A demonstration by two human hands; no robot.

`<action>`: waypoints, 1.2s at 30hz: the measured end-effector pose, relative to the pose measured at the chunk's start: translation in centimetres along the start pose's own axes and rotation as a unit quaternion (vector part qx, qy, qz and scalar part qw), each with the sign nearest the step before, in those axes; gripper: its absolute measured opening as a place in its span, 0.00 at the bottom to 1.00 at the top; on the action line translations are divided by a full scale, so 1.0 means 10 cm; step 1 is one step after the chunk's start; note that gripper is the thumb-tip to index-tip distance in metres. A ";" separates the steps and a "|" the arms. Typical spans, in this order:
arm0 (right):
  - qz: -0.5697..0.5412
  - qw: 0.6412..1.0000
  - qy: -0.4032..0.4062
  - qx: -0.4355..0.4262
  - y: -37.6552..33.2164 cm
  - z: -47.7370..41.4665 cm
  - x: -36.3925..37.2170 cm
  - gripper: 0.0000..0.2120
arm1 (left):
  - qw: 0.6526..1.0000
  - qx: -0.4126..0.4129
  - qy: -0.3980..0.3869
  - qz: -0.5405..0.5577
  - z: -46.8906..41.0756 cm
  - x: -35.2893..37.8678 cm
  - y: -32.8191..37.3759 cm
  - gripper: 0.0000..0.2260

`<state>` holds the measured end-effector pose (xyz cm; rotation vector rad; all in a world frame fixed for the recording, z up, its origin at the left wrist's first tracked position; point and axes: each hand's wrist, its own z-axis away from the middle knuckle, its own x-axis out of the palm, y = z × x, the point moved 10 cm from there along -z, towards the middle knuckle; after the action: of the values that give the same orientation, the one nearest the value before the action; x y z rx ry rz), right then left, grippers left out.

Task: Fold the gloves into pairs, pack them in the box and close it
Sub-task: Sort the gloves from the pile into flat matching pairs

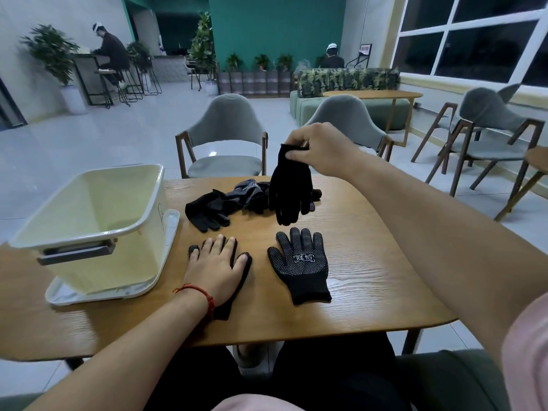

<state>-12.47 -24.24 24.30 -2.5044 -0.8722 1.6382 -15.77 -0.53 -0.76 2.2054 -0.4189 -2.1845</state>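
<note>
Glove under palm [223,310] is mostly hidden: only dotted fingertips, a thumb edge and the cuff show. Glove pile [237,198], beyond the left grip [218,268], is tangled, count unclear. Lid [173,225] sits under the box [89,209], only its rim visible.

Left grip: flat, fingers spread, pressing its glove onto the bench [376,262]. Right grip [320,149]: raised, thumb and fingers pinching the cuff of the hanging glove [292,188], fingers down; contact with the bench cannot be told. Dotted glove [301,268] lies flat just right of the left grip, untouched. Box stands open, left of the left grip.
</note>
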 end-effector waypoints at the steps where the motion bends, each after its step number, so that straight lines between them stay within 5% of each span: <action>1: 0.014 1.000 -0.001 0.001 0.01 0.01 0.04 0.06 | 1.000 0.001 0.001 0.000 0.00 0.00 0.00 0.33; 10: 0.065 0.996 0.061 0.024 0.10 0.08 0.11 0.07 | 1.000 0.000 0.007 0.002 -0.02 -0.01 -0.01 0.33; 20: 0.033 0.999 -0.015 -0.009 -0.04 1.21 0.84 0.06 | 1.000 -0.001 0.004 0.005 -0.02 -0.01 -0.01 0.33; 36: -0.030 0.997 0.024 0.068 0.00 1.98 1.51 0.13 | 1.000 0.001 0.007 -0.001 0.01 -0.03 0.02 0.32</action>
<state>-24.92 -22.67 2.76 -2.3929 -0.7954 1.5567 -15.88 -0.62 -0.43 2.2204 -0.4187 -2.1693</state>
